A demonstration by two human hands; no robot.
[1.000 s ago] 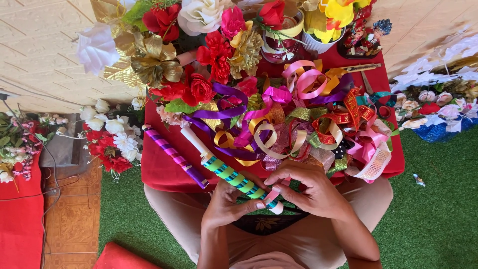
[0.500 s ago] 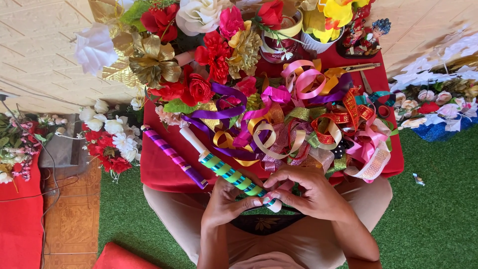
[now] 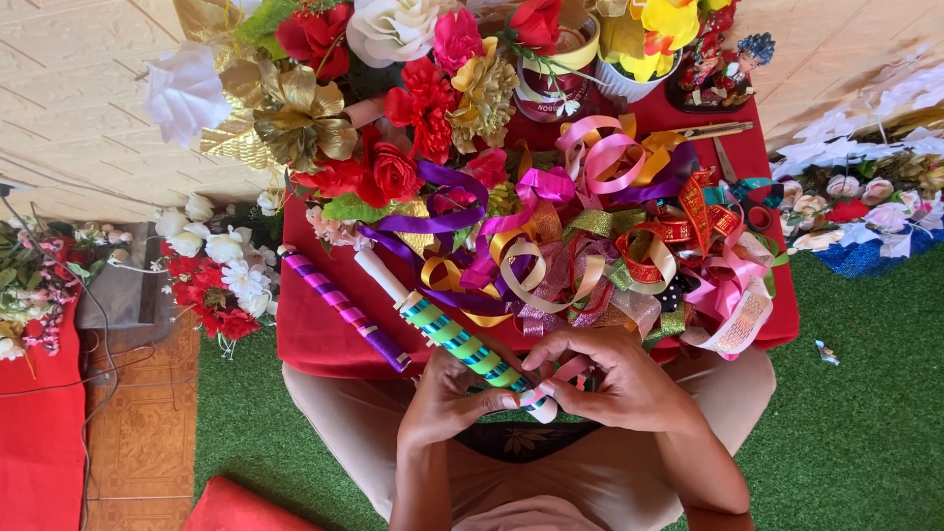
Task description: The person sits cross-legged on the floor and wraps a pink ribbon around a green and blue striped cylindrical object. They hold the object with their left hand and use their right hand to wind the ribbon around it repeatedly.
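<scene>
Head view: looking straight down at a person sitting at a low red table (image 3: 324, 339) on green turf.
Left hand (image 3: 447, 398): curling under the near end of a green striped stick (image 3: 462, 346), fingers closed around it and the thumb pressing on top.
Right hand (image 3: 610, 379): lying over the same end from the other side, fingertips (image 3: 551, 391) pinching what is probably a pink ribbon end at the stick's tip; the hand is hiding most of that spot, so I cannot tell exactly what it is gripping.
Green striped stick: slanting from the table's middle down toward the person's lap, its far white end resting on the cloth and its near end sitting between both hands, past the table's front edge.
Purple striped stick (image 3: 344, 310): lying just beside the green one, roughly parallel, untouched.
Ribbon pile (image 3: 610, 236): loops in many colours heaping up behind the hands, on the table.
Flowers (image 3: 383, 118): red, white and gold blooms crowding the far side of the table.
</scene>
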